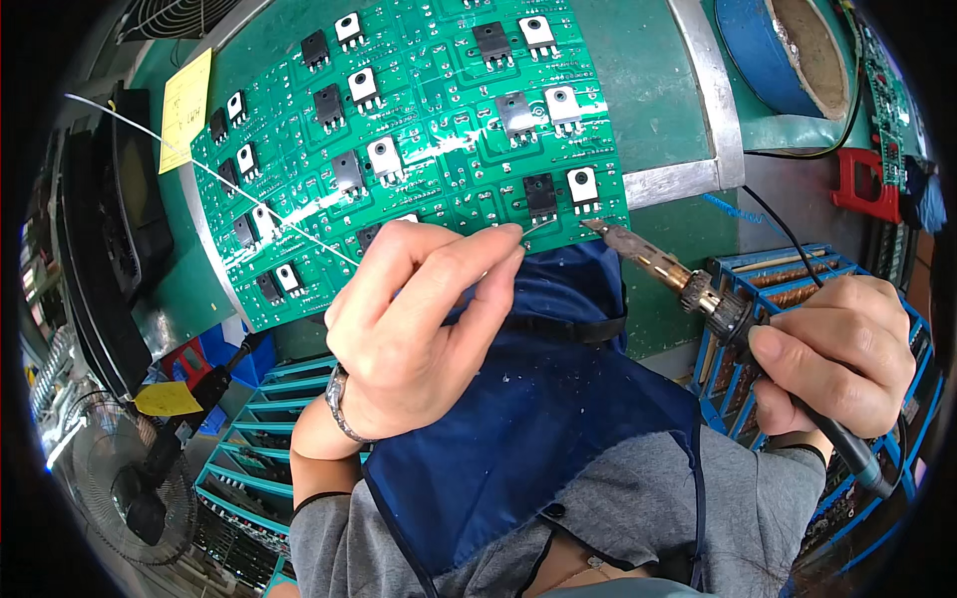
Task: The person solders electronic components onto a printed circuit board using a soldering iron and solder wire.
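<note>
A large green circuit board (449,164) lies before me, carrying black and white three-legged components in pairs. Pinched in my left hand (419,299) is a thin strand of solder wire (309,235); its short end reaches toward the board's near right part. My right hand (837,354) grips a soldering iron (733,321) by its dark handle. The iron's tip meets the board at the legs of a white component (582,189) near the right corner, close to the wire's end. Whether tip and wire touch is too small to tell.
A yellow paper (186,112) lies at the board's left edge. Blue slotted racks (768,274) with boards stand at right, teal racks (264,439) at lower left. A blue round container (763,50) is at upper right. A fan (140,498) stands at lower left.
</note>
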A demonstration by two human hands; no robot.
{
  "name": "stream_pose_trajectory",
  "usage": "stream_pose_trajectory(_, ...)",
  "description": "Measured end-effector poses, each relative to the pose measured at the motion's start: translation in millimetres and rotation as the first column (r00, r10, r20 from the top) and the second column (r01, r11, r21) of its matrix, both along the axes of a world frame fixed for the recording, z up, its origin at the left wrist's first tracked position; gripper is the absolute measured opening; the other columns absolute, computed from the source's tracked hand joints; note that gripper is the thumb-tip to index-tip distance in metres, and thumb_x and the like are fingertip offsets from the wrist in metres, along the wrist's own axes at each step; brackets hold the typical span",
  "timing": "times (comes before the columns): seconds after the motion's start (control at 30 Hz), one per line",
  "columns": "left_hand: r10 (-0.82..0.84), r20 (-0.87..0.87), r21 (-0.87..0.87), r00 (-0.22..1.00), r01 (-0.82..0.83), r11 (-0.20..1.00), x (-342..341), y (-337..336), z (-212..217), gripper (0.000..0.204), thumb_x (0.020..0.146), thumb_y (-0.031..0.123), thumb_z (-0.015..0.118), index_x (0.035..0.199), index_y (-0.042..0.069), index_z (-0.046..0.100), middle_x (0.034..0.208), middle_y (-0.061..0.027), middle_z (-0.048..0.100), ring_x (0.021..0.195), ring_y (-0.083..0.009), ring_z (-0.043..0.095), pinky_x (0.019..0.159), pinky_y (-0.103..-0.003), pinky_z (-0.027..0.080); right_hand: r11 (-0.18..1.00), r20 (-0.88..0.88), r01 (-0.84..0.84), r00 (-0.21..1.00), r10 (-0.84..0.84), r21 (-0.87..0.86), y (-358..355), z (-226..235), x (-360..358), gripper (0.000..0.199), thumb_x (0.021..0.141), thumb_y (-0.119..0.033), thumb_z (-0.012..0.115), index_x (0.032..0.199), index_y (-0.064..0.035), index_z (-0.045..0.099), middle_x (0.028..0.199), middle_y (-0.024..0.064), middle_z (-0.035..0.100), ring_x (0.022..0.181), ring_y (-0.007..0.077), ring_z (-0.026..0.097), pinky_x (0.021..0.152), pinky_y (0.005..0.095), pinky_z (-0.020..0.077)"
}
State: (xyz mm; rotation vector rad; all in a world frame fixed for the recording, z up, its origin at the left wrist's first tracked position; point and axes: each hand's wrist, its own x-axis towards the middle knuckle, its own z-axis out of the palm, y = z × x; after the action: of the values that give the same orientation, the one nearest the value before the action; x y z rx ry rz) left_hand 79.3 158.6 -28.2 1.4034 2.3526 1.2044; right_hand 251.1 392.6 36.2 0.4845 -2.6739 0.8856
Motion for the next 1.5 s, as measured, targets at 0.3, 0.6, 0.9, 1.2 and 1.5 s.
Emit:
stream_pose_trajectory(0.3,-0.035,-0.001,0.045,0.999,0.035,0.998,6.0,14.6,-6.3,0.025,0.067,-0.006,0.081,0.09,0.002,0.074,0.073,-0.005,0.057,0.057,-0.0161,0.057,0.048,-0.028,0.045,0.999,0.047,0.013,0.999,-0.015,0.032,1.8,2.2,2.8,0.03,0.085,-0.03,0.074,0.086,-0.0008,0.07,0.069,0.0056,0.062,0.051,0.0144,0.057,0.04,0.0232,0.0401)
stream_pose_trajectory(0.6,-0.051,-0.016,0.038,0.999,0.052,0.998,6.8,18.5,-9.5,0.026,0.068,-0.005,0.08,0.091,0.002,0.073,0.074,-0.0045,0.057,0.057,-0.0158,0.057,0.048,-0.029,0.044,0.997,0.08,-0.032,0.996,0.026,0.064,6.9,2.2,-2.4,0.028,0.081,-0.026,0.077,0.087,0.001,0.07,0.069,0.0073,0.062,0.052,0.0158,0.058,0.041,0.023,0.0429)
stream_pose_trajectory(0.9,-0.064,-0.028,0.039,0.998,0.065,0.997,5.9,18.7,-9.5,0.026,0.068,-0.005,0.08,0.092,0.003,0.074,0.074,-0.0037,0.057,0.057,-0.0149,0.057,0.048,-0.029,0.044,0.998,0.06,-0.037,0.998,0.035,0.045,7.0,-1.1,-4.1,0.026,0.079,-0.022,0.078,0.088,0.0012,0.071,0.069,0.0077,0.062,0.052,0.0157,0.058,0.04,0.0233,0.044)
stream_pose_trajectory(1.2,-0.083,-0.062,0.024,0.995,0.085,0.996,6.7,20.2,-10.9,0.024,0.068,-0.003,0.08,0.091,0.002,0.073,0.073,-0.0044,0.056,0.058,-0.0165,0.058,0.048,-0.029,0.045,0.999,0.068,-0.037,0.997,0.035,0.03,9.3,-1.1,-3.8,0.026,0.08,-0.023,0.078,0.088,0.0003,0.071,0.069,0.0075,0.062,0.052,0.0152,0.058,0.04,0.0228,0.0443)
stream_pose_trajectory(1.5,-0.125,-0.113,0.01,0.986,0.127,0.992,7.7,22.4,-13.4,0.026,0.073,-0.005,0.08,0.096,0.004,0.075,0.079,-0.0042,0.06,0.059,-0.0119,0.056,0.05,-0.024,0.045,0.998,0.06,-0.06,0.996,0.059,0.023,11.0,-2.1,-3.8,0.028,0.08,-0.025,0.078,0.087,0.0009,0.07,0.07,0.0082,0.063,0.052,0.0153,0.059,0.04,0.0226,0.0443)
